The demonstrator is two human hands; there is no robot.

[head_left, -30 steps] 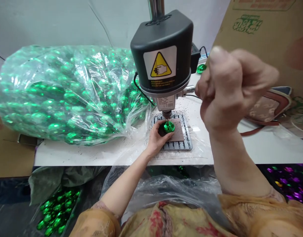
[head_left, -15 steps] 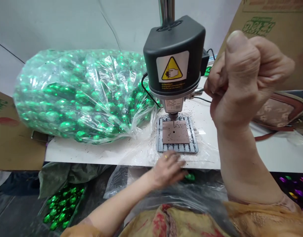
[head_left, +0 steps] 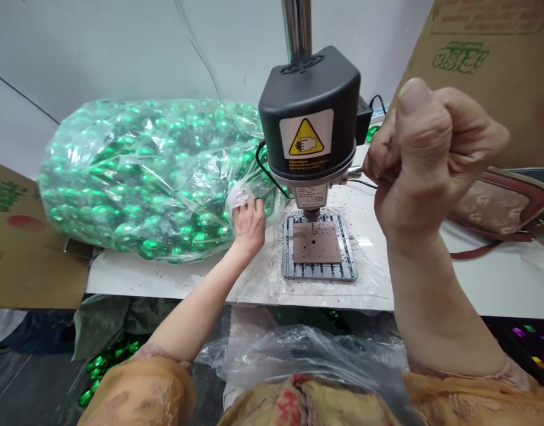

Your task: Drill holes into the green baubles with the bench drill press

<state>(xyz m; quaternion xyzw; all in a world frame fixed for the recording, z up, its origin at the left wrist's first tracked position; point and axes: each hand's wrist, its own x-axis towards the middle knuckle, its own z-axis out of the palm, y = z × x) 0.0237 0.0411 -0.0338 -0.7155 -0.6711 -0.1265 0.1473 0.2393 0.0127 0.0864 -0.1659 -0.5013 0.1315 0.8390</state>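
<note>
Bag [head_left: 89, 154] lying at nine o'clock of drill [head_left: 309, 89], many balls [head_left: 165, 228] filling it, apparently remaining; left hand [head_left: 250, 225] curling at its mouth, grip hidden; right hand [head_left: 431, 157] clenching; shavings [head_left: 330, 216] suggesting some drilling done.

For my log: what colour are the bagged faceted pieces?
The pieces are shiny green, clearest in the head view.

Left hand [head_left: 249, 228] has moved: a second ago it pinched a green bauble on the brown board [head_left: 318, 253], half a second ago it was blurred at the bench [head_left: 134, 277] front edge, now fingertips are against the clear bag [head_left: 142, 183], plastic bunched up there. Bauble off the board, hole uncovered. Left sleeve [head_left: 142, 387] now partly covers green pieces [head_left: 96, 367] at lower left.
</note>
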